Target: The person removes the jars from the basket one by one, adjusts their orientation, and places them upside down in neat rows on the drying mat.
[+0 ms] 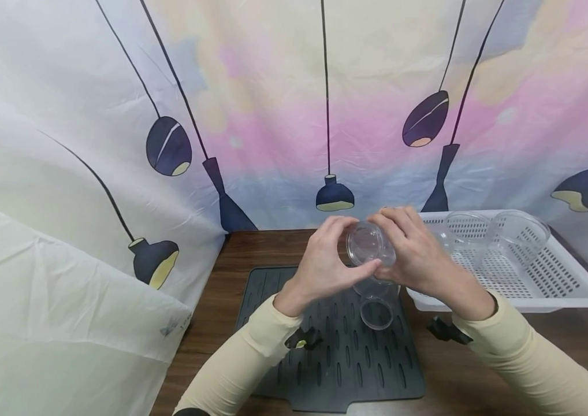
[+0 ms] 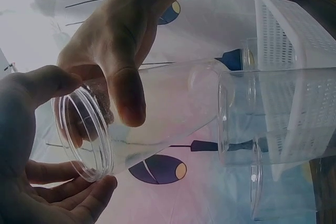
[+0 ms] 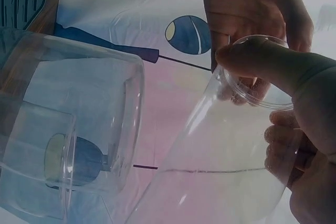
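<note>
Both hands hold a clear plastic jar [image 1: 369,245] up above the dark drying mat [image 1: 325,346]. My left hand [image 1: 323,260] curls its thumb and fingers around the ringed round end [image 2: 100,135] of the jar; whether a clear lid sits there, I cannot tell. On the other side my right hand [image 1: 419,254] grips the jar's body, its thumb lying along the wall in the left wrist view. Below the hands, more clear containers [image 1: 377,315] stand on the mat, partly hidden by the held jar. They also show in the right wrist view as large see-through jars [image 3: 134,119].
A white perforated basket [image 1: 580,283] stands to the right with clear containers [image 1: 520,237] in it. The wooden table [image 1: 205,341] runs around the mat. A printed cloth with lamp drawings [image 1: 273,115] hangs behind, and pale cloth [image 1: 75,300] hangs on the left.
</note>
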A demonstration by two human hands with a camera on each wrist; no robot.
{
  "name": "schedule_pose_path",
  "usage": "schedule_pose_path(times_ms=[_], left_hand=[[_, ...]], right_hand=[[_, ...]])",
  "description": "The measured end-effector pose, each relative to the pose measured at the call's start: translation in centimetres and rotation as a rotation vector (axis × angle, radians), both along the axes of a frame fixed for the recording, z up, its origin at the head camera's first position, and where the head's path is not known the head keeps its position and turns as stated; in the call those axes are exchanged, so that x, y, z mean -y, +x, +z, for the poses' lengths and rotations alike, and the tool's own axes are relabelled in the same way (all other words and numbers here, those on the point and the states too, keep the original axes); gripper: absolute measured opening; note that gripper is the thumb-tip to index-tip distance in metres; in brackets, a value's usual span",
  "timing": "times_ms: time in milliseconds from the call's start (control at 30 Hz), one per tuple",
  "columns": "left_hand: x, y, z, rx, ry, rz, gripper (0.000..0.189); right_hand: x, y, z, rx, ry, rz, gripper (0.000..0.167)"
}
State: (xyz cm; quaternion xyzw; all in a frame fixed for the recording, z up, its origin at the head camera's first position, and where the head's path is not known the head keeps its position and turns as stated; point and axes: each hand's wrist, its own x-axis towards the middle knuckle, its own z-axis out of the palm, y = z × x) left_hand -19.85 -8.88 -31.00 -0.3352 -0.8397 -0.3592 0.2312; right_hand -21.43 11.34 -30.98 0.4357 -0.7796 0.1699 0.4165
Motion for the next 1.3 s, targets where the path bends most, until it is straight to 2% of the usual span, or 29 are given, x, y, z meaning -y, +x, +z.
schedule_pose_path(times_ms=[533,700,933,1133,1300], left_hand=[[0.4,0.3,-0.7,-0.011,0.056,-0.036,0.061],[0.7,0.2,-0.5,-0.033,0.066,-0.043,0.061],[1.2,-0.1,-0.2,-0.035,0.076,-0.05,0.061],[1.4,-0.3,-0.1,-0.04,0.087,-0.054,0.061],[1.5,-0.3,0.0,-0.053,0.083,-0.046,0.061]], right_hand=[[-0.9,0.3,-0.4,0.058,0.037,0.024,0.093],[-1.9,0.2,-0.1,0.07,0.011,0.006,0.093],[-3.3,-0.1,0.3,0.091,-0.019,0.041,0.088],[-4.3,-0.1,0.4,0.145,-0.033,0.007,0.092],[-4.9,-0.2,0.4,0.151,-0.075,0.007,0.093]])
